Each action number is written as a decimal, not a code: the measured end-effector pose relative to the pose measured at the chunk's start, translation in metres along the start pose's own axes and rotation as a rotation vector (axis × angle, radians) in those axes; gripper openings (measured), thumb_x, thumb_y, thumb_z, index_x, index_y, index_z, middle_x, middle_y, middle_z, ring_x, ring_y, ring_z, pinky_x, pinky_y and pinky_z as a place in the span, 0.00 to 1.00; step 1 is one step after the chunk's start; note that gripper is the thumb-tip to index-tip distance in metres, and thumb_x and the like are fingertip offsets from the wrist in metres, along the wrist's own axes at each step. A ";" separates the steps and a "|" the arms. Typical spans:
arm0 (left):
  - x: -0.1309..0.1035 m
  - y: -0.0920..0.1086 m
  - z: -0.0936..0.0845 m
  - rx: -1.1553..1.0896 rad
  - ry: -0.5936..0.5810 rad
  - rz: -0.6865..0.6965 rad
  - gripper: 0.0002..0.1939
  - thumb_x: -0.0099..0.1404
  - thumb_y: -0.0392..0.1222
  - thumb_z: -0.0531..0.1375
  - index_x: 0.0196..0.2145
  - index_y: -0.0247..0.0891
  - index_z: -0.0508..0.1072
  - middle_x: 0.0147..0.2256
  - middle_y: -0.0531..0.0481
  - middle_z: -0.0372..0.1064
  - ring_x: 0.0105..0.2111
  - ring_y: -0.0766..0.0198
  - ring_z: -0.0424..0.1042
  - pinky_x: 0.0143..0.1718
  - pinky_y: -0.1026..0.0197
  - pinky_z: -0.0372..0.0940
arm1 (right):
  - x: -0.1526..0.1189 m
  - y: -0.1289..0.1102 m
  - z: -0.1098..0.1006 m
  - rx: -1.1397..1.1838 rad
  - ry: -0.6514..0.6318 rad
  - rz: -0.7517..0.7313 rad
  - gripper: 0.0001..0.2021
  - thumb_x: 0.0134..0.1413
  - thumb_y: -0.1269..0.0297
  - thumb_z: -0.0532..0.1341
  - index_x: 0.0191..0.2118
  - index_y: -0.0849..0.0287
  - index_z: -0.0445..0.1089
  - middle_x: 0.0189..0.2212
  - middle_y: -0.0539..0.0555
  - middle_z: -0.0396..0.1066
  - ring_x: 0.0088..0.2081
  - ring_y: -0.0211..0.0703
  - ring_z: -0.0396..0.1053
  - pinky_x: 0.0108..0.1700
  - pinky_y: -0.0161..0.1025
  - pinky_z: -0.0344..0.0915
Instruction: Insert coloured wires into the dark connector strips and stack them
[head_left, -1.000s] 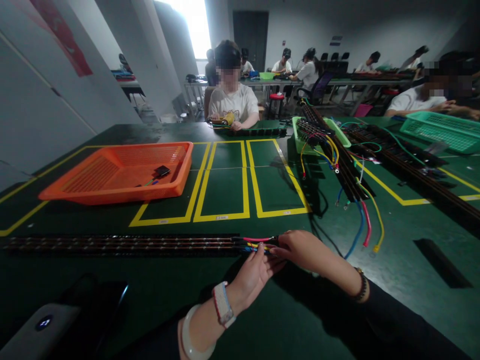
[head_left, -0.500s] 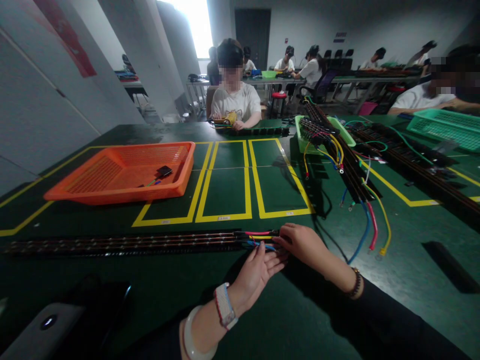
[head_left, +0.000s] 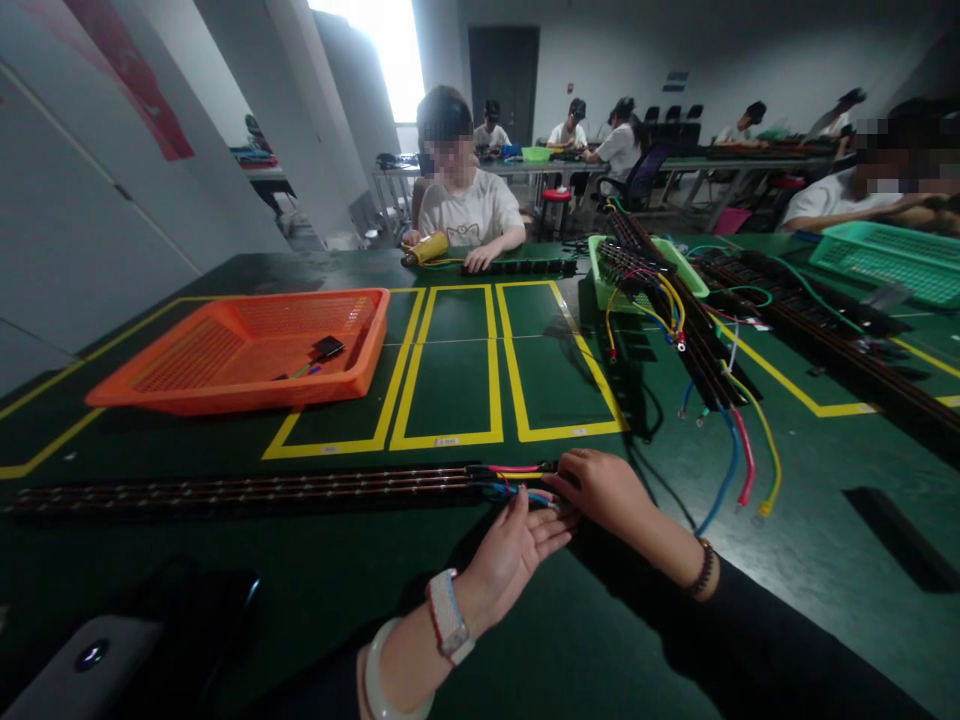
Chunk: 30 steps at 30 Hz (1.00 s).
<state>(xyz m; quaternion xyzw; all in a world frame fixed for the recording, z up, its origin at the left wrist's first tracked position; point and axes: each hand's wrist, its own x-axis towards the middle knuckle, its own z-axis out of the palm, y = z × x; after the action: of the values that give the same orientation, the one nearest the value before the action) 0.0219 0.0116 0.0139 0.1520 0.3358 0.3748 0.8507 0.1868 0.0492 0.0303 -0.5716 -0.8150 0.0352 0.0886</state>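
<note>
A long dark strip assembly (head_left: 247, 487) with copper-coloured rods lies across the table, its right end under my hands. Short red (head_left: 517, 468), yellow and blue wires (head_left: 501, 491) come out of that end. My left hand (head_left: 514, 555) is palm up below the wires, fingers stretched out, the thumb beside the blue wire. From the right, my right hand (head_left: 611, 492) bends its fingers down and pinches the wire ends. The tips of these wires are hidden behind its fingers.
An orange basket (head_left: 225, 395) with a small black part stands at left. At right, another cabled strip (head_left: 697, 350) rests over a green basket (head_left: 688, 268). A black strip (head_left: 900, 538) lies at far right. Across the table sits a person (head_left: 471, 210) with a yellow tool (head_left: 429, 249).
My hands stay almost in place at the wires. Across the table, the person has moved the yellow tool to the left and laid a hand on the black strip there.
</note>
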 end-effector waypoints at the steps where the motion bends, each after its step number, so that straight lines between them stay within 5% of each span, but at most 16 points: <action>1: 0.000 0.000 -0.001 -0.003 -0.013 -0.003 0.20 0.67 0.52 0.51 0.46 0.32 0.65 0.45 0.34 0.71 0.48 0.53 0.71 0.56 0.47 0.57 | -0.001 -0.001 -0.002 -0.007 -0.011 -0.011 0.15 0.61 0.56 0.56 0.28 0.59 0.67 0.26 0.51 0.70 0.28 0.39 0.67 0.28 0.35 0.51; 7: 0.000 -0.001 -0.003 -0.027 -0.100 0.000 0.25 0.67 0.55 0.48 0.49 0.30 0.66 0.50 0.32 0.68 0.52 0.53 0.68 0.58 0.48 0.54 | -0.005 -0.004 -0.017 -0.056 -0.041 0.030 0.18 0.61 0.53 0.55 0.27 0.60 0.68 0.24 0.53 0.70 0.24 0.39 0.66 0.25 0.36 0.49; 17: -0.002 0.002 0.002 -0.074 -0.019 -0.018 0.21 0.64 0.55 0.54 0.45 0.34 0.69 0.44 0.40 0.72 0.47 0.57 0.71 0.56 0.51 0.57 | -0.016 -0.012 -0.021 -0.001 -0.199 0.004 0.13 0.59 0.59 0.57 0.28 0.59 0.72 0.23 0.53 0.72 0.23 0.39 0.68 0.23 0.35 0.46; 25: -0.002 0.000 -0.001 -0.020 -0.082 -0.017 0.21 0.67 0.53 0.51 0.45 0.32 0.69 0.44 0.37 0.72 0.48 0.55 0.71 0.56 0.50 0.57 | -0.009 -0.009 -0.021 0.026 -0.126 0.064 0.12 0.60 0.60 0.56 0.29 0.59 0.70 0.26 0.52 0.72 0.26 0.39 0.68 0.25 0.35 0.49; 30: -0.003 0.000 -0.003 0.079 -0.125 -0.074 0.14 0.67 0.48 0.53 0.32 0.32 0.67 0.38 0.35 0.75 0.42 0.52 0.74 0.52 0.47 0.60 | -0.007 -0.005 -0.011 0.044 -0.171 0.070 0.13 0.59 0.57 0.57 0.28 0.58 0.70 0.24 0.51 0.71 0.25 0.39 0.67 0.25 0.35 0.47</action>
<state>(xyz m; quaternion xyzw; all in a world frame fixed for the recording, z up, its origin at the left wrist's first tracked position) 0.0186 0.0089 0.0134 0.1960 0.3019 0.3193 0.8766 0.1862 0.0399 0.0414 -0.5925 -0.7981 0.1049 0.0301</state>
